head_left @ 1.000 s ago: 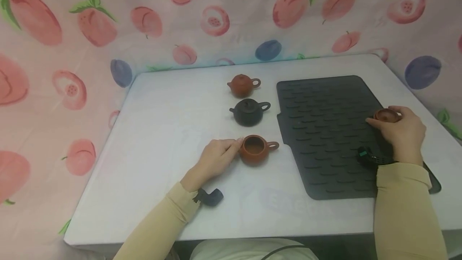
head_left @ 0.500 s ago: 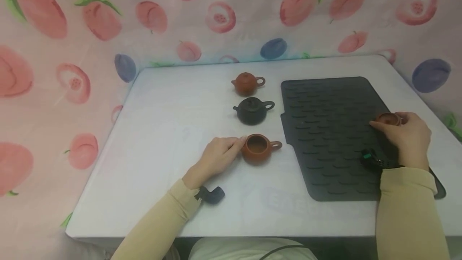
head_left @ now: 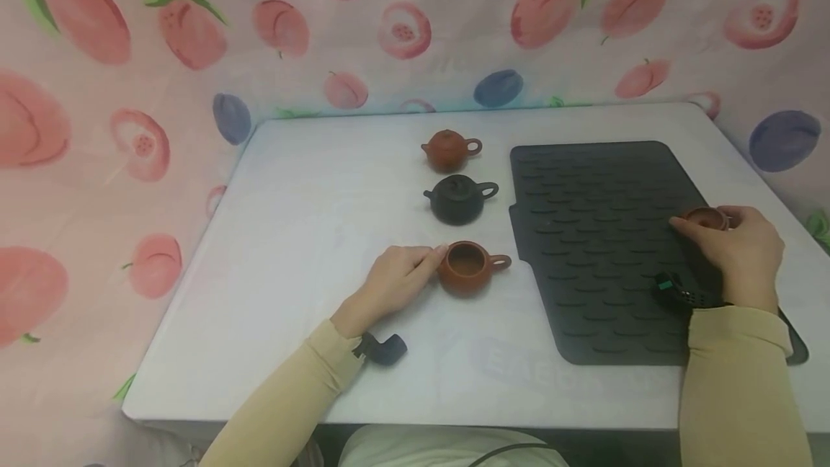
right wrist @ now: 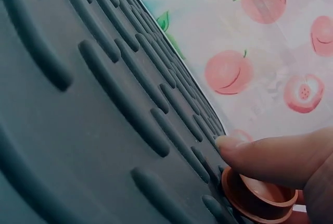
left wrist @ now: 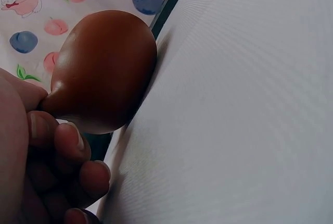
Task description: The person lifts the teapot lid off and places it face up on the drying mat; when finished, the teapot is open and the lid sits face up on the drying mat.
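A reddish-brown teapot [head_left: 465, 281] without its lid sits upright on the white table, its handle pointing right. My left hand [head_left: 398, 279] pinches its spout [left wrist: 52, 100] between thumb and fingers, as the left wrist view shows. Over at the dark ribbed mat [head_left: 596, 251], my right hand [head_left: 746, 251] holds a small reddish-brown teapot lid [head_left: 705, 219] between thumb and fingers. The lid lies hollow side up at the mat's right edge, its raised inner rim [right wrist: 273, 200] visible in the right wrist view. Whether it touches the mat is unclear.
Behind the open teapot stand a black lidded teapot [head_left: 457, 200] and, farther back, a smaller reddish-brown lidded teapot [head_left: 447, 151]. A fruit-patterned cloth [head_left: 402, 27] hangs along the table's back and sides.
My right hand has lowered slightly with the lid near the mat's right edge. My left hand stays at the teapot's spout. The whole head view has shifted a little.
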The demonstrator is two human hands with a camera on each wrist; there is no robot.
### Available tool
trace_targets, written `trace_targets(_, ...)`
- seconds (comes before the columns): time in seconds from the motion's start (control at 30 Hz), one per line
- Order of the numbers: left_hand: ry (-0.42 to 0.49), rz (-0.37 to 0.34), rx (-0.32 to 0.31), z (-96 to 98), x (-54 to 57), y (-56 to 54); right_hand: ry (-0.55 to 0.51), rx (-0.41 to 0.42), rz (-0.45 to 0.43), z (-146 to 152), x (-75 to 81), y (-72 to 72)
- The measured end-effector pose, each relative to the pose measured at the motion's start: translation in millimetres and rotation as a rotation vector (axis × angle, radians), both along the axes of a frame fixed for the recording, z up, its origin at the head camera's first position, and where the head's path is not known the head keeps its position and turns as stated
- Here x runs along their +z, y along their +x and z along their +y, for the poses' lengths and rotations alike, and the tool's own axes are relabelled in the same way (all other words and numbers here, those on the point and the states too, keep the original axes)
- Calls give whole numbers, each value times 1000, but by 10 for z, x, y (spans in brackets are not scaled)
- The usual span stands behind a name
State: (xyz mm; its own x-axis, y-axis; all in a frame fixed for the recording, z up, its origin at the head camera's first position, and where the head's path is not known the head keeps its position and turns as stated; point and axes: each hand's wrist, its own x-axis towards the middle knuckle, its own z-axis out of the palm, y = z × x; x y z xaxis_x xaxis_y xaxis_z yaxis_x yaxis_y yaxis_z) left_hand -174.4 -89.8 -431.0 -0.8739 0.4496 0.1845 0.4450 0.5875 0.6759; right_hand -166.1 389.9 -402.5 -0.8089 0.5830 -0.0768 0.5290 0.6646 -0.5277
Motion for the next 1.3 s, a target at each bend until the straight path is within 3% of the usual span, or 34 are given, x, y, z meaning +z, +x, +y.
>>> trace_targets(0.23, -5, 6, -1, 12, 24, -34, 13, -29, 43, -14, -7, -48)
trace_targets(0.4, -43, -26, -12, -8, 73, -71, 54, -75, 182, -143, 54, -77)
trace_targets(0.5, -74, -63, -21, -40, 118, -102, 75, -61, 283, -292, 106, -102)
trace_targets(0.67, -88, -104, -59, -73, 163, -166, 74, 106, 472, -555, 215, -174)
trace_targets(0.8, -91, -144, -87, -71, 188, -189, 42, 258, 524, -809, 344, -212)
trace_targets(0.93, -123, -182, -69, -70, 249, -199, -42, 410, 471, -1079, 478, -275)
trace_targets(1.03, -145, -179, -50, -80, 294, -282, -166, 495, 421, -1307, 566, -366)
trace_targets(1.17, -132, -149, -16, -56, 365, -490, -306, 580, 422, -1666, 659, -542)
trace_targets(1.3, -77, -92, 33, 27, 461, -697, -348, 629, 433, -1993, 689, -741)
